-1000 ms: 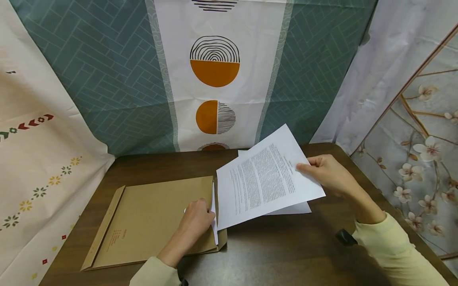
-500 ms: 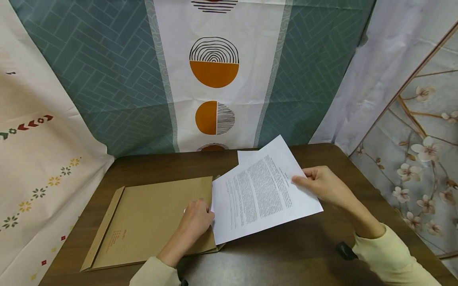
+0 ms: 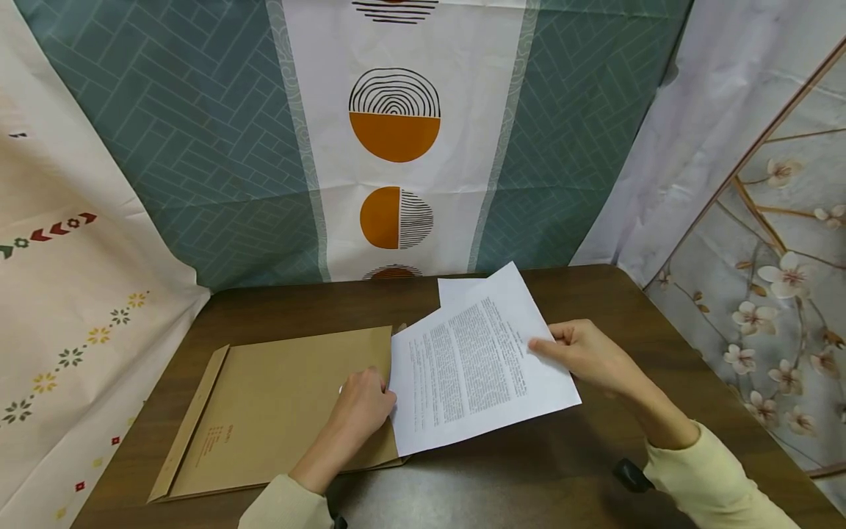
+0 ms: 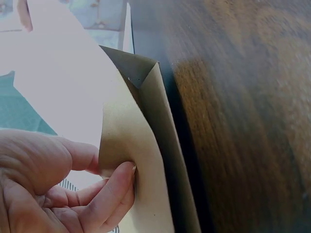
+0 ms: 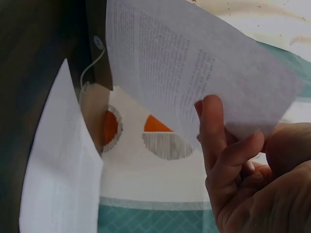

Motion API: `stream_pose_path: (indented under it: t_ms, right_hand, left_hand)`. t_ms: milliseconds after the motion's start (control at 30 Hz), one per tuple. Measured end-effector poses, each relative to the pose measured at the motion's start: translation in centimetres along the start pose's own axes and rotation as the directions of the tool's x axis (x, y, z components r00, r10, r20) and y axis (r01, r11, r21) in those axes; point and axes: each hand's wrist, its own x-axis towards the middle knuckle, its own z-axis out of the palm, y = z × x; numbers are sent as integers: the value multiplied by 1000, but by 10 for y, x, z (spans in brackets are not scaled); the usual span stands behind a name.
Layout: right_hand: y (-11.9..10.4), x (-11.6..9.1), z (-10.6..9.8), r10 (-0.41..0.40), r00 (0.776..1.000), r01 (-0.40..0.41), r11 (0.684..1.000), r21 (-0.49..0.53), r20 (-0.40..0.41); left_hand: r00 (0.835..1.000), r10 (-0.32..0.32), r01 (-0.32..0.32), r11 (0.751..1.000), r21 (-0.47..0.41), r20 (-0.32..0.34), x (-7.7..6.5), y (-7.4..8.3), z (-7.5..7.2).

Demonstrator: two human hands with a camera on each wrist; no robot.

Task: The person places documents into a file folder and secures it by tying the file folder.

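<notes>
A brown paper envelope [image 3: 284,397] lies on the table with its mouth facing right. At that mouth my left hand [image 3: 360,400] pinches the upper layer; the left wrist view shows thumb and fingers on the lifted edge of the envelope [image 4: 141,155], apart from the layer below. My right hand [image 3: 588,356] pinches a printed sheet [image 3: 476,360] by its right side, above the table. The sheet's left edge meets the envelope mouth; how far it reaches in is hidden. In the right wrist view, fingers and thumb hold the sheet [image 5: 160,58] from both faces.
Another white sheet [image 3: 456,290] lies on the table behind, partly covered by the held one. A string [image 5: 92,68] hangs at the envelope's flap in the right wrist view. Patterned cloths [image 3: 396,147] stand around the brown wooden table [image 3: 515,470].
My right hand has moved down and left, bringing the printed sheet lower and its left edge to the envelope mouth. The left hand has kept its place on the envelope.
</notes>
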Motion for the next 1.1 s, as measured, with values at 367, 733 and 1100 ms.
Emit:
stream_pose_path:
  t_ms: [367,733,1100]
  right_hand:
    - [16,9,10,75,985,-79,997,25,155]
    - [27,19,29,52,978,-54,999,7,202]
    - [30,28,44,52,975,-57,998,13,214]
  left_hand:
    - [1000,9,-9,1000,0,-18,1,1,-1]
    - [999,30,-30,1000,10,-24,0,1,0]
    - [999,42,-42,999,-2,-29,-1,0,0]
